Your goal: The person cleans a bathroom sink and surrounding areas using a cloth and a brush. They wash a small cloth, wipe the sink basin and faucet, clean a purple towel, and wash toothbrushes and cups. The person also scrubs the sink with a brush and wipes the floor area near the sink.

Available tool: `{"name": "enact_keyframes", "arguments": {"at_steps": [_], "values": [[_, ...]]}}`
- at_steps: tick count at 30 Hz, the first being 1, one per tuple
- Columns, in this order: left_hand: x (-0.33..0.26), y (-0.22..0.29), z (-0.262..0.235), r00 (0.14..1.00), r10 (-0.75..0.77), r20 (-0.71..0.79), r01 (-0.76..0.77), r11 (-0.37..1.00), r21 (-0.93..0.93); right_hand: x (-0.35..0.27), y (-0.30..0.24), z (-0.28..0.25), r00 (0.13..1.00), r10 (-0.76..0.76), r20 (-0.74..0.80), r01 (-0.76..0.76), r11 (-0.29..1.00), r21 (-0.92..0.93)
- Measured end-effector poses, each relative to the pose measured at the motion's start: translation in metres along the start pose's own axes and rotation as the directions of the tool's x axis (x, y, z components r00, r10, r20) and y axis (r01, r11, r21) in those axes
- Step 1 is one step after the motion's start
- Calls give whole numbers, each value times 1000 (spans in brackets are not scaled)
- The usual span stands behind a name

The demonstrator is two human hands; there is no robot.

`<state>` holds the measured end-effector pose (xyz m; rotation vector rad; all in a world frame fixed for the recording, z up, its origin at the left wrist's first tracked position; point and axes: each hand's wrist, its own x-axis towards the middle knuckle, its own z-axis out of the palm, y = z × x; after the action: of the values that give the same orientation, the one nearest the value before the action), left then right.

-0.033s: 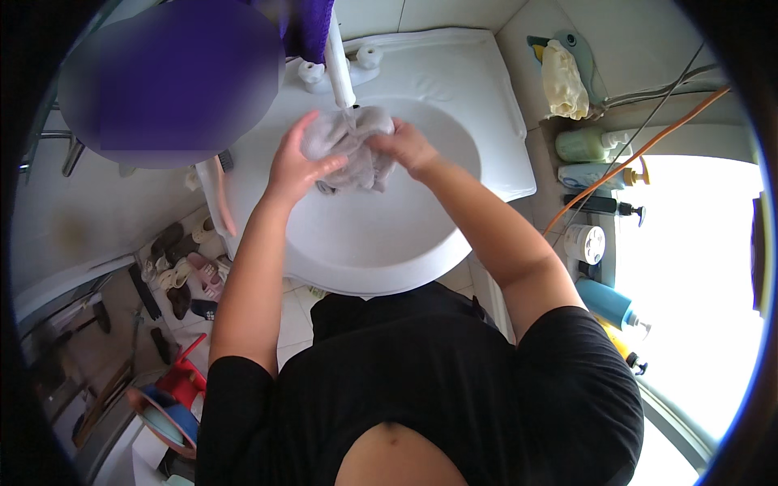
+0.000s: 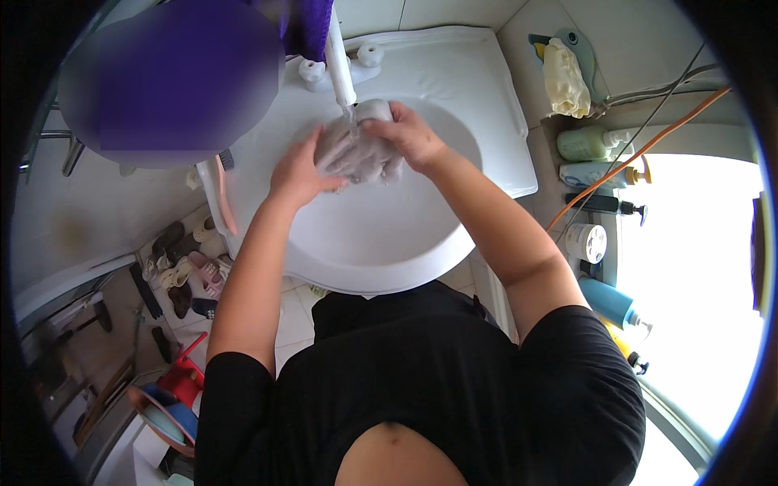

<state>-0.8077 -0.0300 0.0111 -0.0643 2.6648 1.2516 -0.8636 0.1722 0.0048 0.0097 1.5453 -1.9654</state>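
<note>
A wet, light grey cloth (image 2: 361,154) is bunched between my two hands over the white sink basin (image 2: 373,227). My left hand (image 2: 298,172) presses against its left side, thumb toward me and fingers on the far side. With thumb and fingers, my right hand (image 2: 412,139) grips the upper right part of the bundle. Water runs from the white faucet spout (image 2: 340,69) onto the cloth. What kind of cloth article it is, I cannot make out.
White tap knobs (image 2: 370,55) flank the spout. A pink-handled brush (image 2: 223,194) rests at the sink's left edge. Pump bottles (image 2: 587,143) and a white tub (image 2: 585,242) line the right ledge. An orange cable (image 2: 640,154) crosses there. Shoes (image 2: 182,271) and basins (image 2: 166,417) stand lower left.
The cloth has turned and spread to a different shape between my hands. My left hand has shifted slightly toward me, and my right hand has moved a little up along the cloth.
</note>
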Motion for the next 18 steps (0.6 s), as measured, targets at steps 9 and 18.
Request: {"name": "enact_keyframes", "arguments": {"at_steps": [9, 18], "values": [[-5, 22, 3, 984, -11, 179, 161, 496, -853, 5, -5, -28, 941, 55, -335, -219, 852, -476], [-26, 24, 15, 951, 52, 305, 307, -272, -912, -9, 43, 12, 940, 198, 279, -342, 505, 793]]}}
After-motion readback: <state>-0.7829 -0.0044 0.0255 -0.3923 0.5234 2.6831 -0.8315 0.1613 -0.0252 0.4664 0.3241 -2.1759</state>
